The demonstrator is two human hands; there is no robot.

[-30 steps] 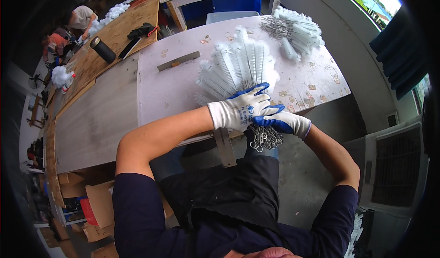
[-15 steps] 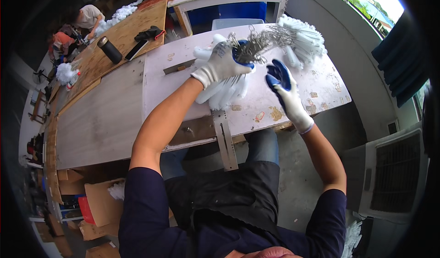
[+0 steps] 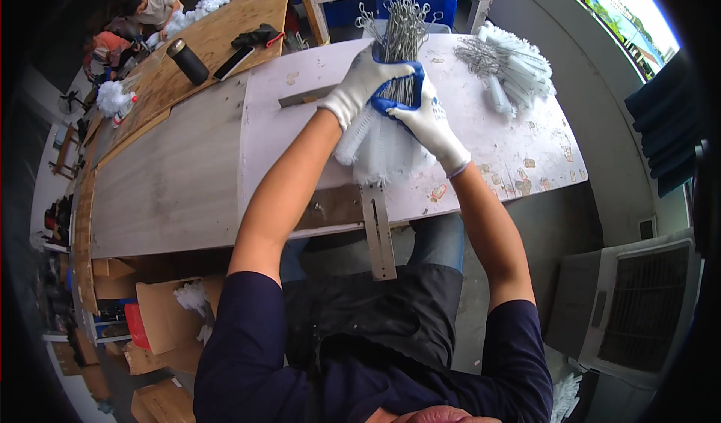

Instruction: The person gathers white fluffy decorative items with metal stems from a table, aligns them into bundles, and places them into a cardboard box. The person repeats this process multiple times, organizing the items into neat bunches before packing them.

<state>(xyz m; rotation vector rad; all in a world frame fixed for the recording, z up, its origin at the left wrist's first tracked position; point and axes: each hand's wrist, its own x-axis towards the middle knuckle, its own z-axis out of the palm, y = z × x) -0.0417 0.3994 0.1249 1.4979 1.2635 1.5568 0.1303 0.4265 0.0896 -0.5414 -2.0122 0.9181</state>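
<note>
A workshop is seen from above, with a long pale worktable point(image 3: 173, 190) running from the near left toward the far right, its top scuffed and spotted. At the far left, a dark cylindrical flask point(image 3: 188, 61) is stood on a plywood board point(image 3: 218, 33), and other people are bent over work beyond it.

Toward the middle, the left hand point(image 3: 362, 83), in a white glove with blue palm, is wrapped around a bundle of brushes point(image 3: 390, 115) from the left side, its fingers closed on the wire stems. The bundle is held upright above the table: its long axis runs near to far, the white bristle ends hanging toward the near edge and the twisted wire loops fanning out at the far end, above a blue bin point(image 3: 420, 9).

Just to the right, the right hand point(image 3: 428, 119) is clamped on the same bundle lower down, touching the left hand, so both grips sit at the waist between bristles and wires.

Farther right, a loose pile of brushes point(image 3: 511, 66) is laid on the table, well apart from the hands. A metal strip point(image 3: 378, 231) is fixed at the near edge.
</note>
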